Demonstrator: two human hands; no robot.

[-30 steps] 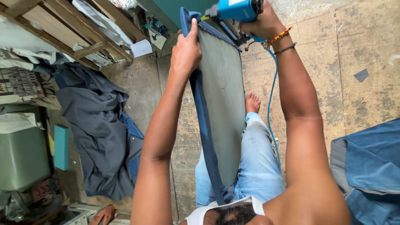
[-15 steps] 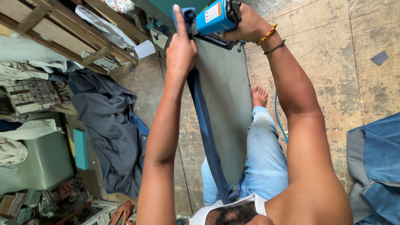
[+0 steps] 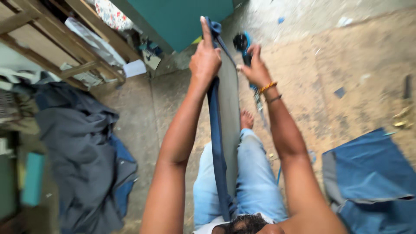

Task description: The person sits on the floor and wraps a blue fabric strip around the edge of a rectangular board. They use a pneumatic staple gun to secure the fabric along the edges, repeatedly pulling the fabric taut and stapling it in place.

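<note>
The left hand point(image 3: 204, 60) is clenched on the top edge of a tall board point(image 3: 228, 125) wrapped in blue cloth point(image 3: 215, 130), index finger pointing to 12 o'clock. The board stands between the person's knees. The right hand point(image 3: 255, 69) grips a blue tool point(image 3: 242, 43), just beside the board at 1 o'clock. A white packet point(image 3: 134, 68) lies at 10 o'clock. Since 0.5 s ago the tool has swung off the board's top, and the board now shows edge-on.

A workshop — heaped fabric point(image 3: 82, 147), wooden racks point(image 3: 52, 47), dusty concrete floor point(image 3: 346, 65).
</note>
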